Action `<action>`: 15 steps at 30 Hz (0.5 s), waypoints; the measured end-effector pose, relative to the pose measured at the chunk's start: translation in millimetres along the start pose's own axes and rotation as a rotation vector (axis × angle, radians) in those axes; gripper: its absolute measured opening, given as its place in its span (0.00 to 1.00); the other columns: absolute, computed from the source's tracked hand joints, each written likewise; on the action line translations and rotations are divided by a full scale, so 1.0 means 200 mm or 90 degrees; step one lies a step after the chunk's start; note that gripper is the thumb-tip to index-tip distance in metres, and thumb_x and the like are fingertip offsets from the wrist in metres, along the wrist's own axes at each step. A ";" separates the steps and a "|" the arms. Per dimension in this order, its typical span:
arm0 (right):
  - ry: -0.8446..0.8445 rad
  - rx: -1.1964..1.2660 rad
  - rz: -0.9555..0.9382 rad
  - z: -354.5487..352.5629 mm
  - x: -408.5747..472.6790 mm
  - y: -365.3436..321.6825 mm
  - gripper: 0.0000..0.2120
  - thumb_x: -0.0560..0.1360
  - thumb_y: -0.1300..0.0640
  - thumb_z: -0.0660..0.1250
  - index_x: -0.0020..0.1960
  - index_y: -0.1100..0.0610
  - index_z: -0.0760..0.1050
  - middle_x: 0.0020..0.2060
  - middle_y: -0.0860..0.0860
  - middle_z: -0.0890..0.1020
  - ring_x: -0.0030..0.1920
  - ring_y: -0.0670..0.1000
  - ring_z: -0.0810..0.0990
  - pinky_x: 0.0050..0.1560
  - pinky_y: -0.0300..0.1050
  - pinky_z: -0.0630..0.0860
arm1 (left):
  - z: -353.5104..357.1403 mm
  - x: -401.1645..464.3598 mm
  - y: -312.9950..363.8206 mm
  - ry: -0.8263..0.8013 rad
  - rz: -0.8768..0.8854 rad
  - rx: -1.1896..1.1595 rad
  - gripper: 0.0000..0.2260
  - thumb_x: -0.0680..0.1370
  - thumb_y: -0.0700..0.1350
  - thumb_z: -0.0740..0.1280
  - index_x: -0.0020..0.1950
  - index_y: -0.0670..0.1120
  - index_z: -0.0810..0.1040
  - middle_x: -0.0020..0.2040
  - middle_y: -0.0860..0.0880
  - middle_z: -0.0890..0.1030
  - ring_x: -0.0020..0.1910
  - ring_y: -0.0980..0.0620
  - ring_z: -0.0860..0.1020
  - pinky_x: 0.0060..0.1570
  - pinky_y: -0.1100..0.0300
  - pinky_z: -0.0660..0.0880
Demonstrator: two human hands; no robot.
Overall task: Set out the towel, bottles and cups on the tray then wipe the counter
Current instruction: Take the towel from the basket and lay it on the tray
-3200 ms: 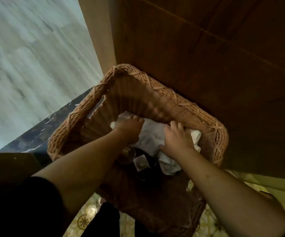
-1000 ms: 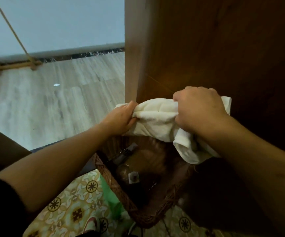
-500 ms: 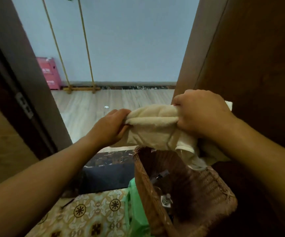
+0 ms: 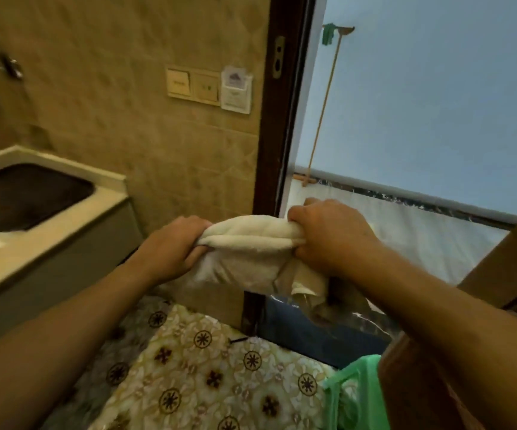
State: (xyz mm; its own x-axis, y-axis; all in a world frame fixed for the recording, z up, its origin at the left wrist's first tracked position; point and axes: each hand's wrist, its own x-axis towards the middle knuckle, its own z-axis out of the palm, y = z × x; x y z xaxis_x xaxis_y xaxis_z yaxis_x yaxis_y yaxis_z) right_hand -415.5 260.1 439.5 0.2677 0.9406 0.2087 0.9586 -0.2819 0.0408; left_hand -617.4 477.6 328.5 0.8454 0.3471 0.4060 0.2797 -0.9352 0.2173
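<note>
A bunched white towel [image 4: 252, 243] hangs in the air between both hands at mid-frame. My left hand [image 4: 170, 246] grips its left end and my right hand [image 4: 328, 234] grips its right end, with loose folds drooping below the right hand. A dark rectangular tray [image 4: 34, 193] lies on the beige counter [image 4: 65, 231] at the left. The wicker basket [image 4: 406, 383] shows only as a brown edge at the lower right. Bottles and cups are not in view.
A tiled wall with switches [image 4: 193, 88] stands ahead, beside a dark door frame [image 4: 278, 119] and an open doorway. A green plastic item [image 4: 356, 392] sits at the bottom right on the patterned floor [image 4: 204, 352]. A mop [image 4: 328, 97] leans on the far wall.
Both hands lifted the towel out of the basket and carried it up. The view has swung left, so the counter and tray now show and the basket has slid to the right edge.
</note>
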 end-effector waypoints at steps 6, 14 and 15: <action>-0.013 0.043 -0.148 0.11 0.31 -0.66 0.15 0.74 0.45 0.70 0.59 0.45 0.75 0.50 0.48 0.78 0.46 0.50 0.73 0.43 0.47 0.69 | -0.42 -0.57 -0.41 -0.005 -0.133 0.087 0.19 0.79 0.57 0.56 0.60 0.47 0.77 0.51 0.47 0.79 0.47 0.46 0.76 0.45 0.51 0.73; -0.032 0.114 -0.338 0.23 0.67 -1.23 0.11 0.75 0.48 0.68 0.56 0.47 0.72 0.46 0.48 0.71 0.48 0.53 0.72 0.43 0.48 0.67 | -0.79 -1.04 -0.72 0.003 -0.302 0.233 0.18 0.78 0.59 0.55 0.60 0.51 0.75 0.52 0.48 0.79 0.47 0.48 0.75 0.44 0.51 0.75; -0.030 0.119 -0.353 0.26 0.72 -1.29 0.12 0.75 0.48 0.68 0.57 0.47 0.73 0.48 0.49 0.73 0.50 0.54 0.74 0.44 0.48 0.68 | -0.82 -1.07 -0.75 0.000 -0.320 0.248 0.18 0.78 0.59 0.55 0.60 0.52 0.75 0.51 0.49 0.79 0.47 0.48 0.75 0.43 0.51 0.76</action>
State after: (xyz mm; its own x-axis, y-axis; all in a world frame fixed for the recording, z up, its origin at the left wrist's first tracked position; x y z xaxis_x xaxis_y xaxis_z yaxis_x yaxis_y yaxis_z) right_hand -618.8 478.8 408.8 -0.2790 0.9467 0.1613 0.9563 0.2891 -0.0428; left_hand -914.2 554.8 354.2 0.5681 0.7501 0.3385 0.7873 -0.6152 0.0419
